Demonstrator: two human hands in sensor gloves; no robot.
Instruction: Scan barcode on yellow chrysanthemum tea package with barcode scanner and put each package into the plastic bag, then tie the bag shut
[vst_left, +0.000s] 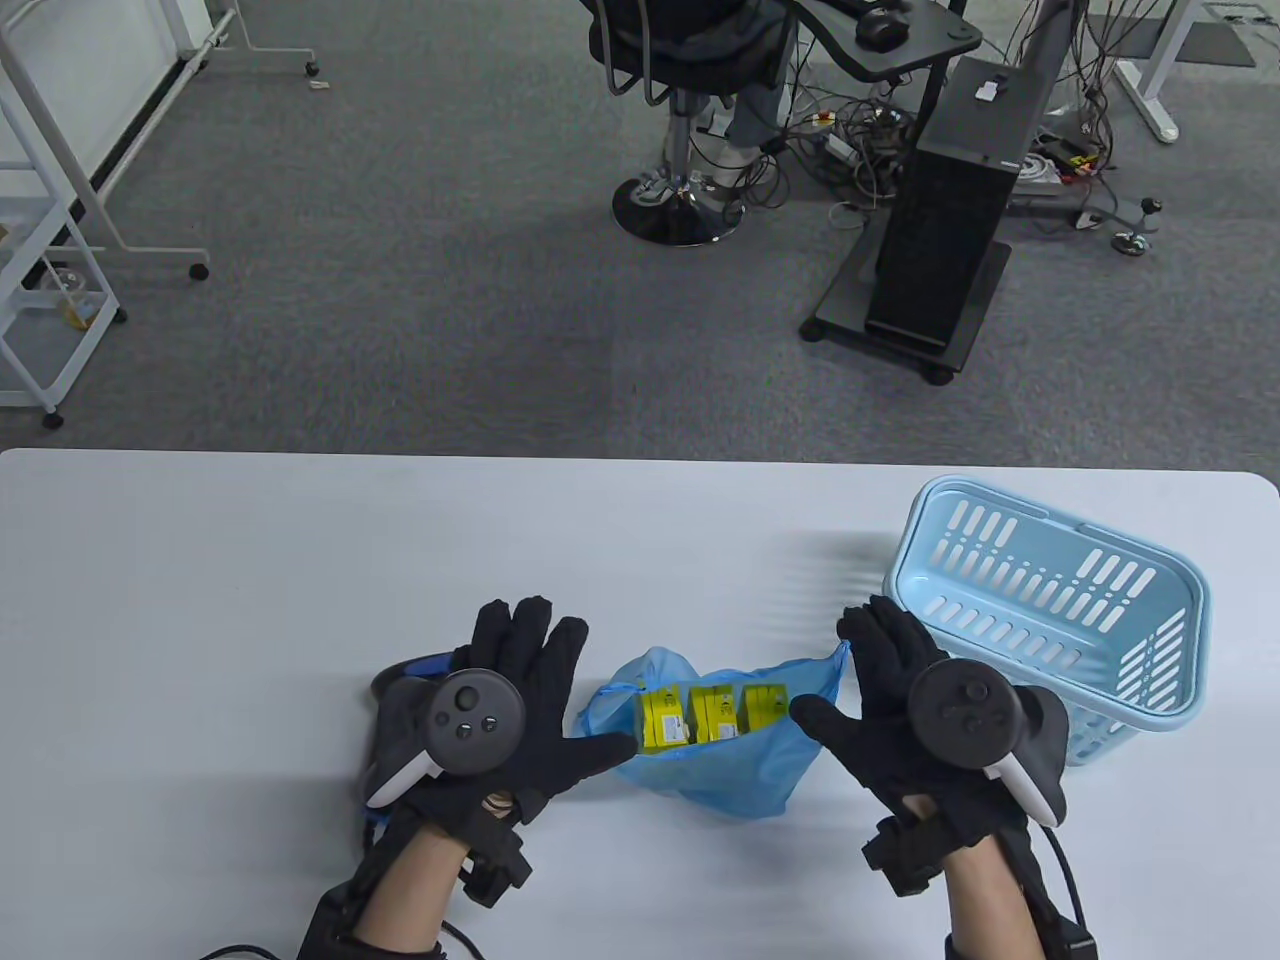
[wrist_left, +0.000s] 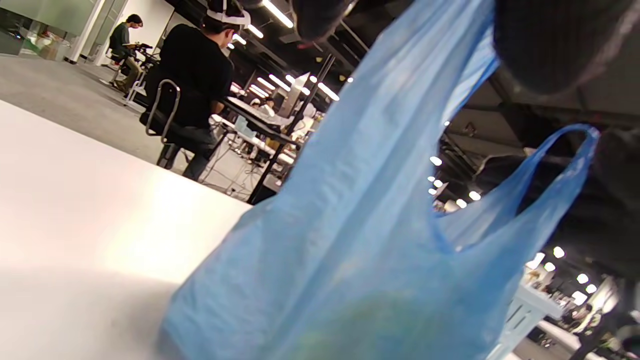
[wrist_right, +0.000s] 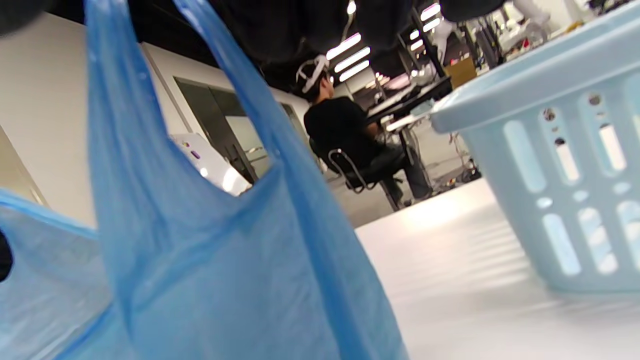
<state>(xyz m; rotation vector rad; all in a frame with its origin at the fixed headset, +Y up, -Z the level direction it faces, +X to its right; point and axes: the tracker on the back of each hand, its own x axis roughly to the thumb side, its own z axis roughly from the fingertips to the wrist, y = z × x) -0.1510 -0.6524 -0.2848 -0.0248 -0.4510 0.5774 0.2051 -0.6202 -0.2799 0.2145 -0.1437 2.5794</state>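
1. Bag (vst_left: 715, 770): blue, on table (vst_left: 200, 600) at 6 o'clock, mouth spread.
2. Packages (vst_left: 712, 716): three yellow, inside bag.
3. Left hand (vst_left: 510, 715), right hand (vst_left: 900, 720): fingers straight, wide; apparently hooking bag handles.
4. Basket (vst_left: 1050, 610): at 4 o'clock.

My white desk (vst_left: 200, 600) fills the lower half of the frame. At lower centre a blue plastic bag (vst_left: 740, 770) sits on it. A light blue slotted basket (vst_left: 1050, 610) stands at right of the bag. A dark scanner-like device (vst_left: 400, 690) lies at lower left, mostly hidden.
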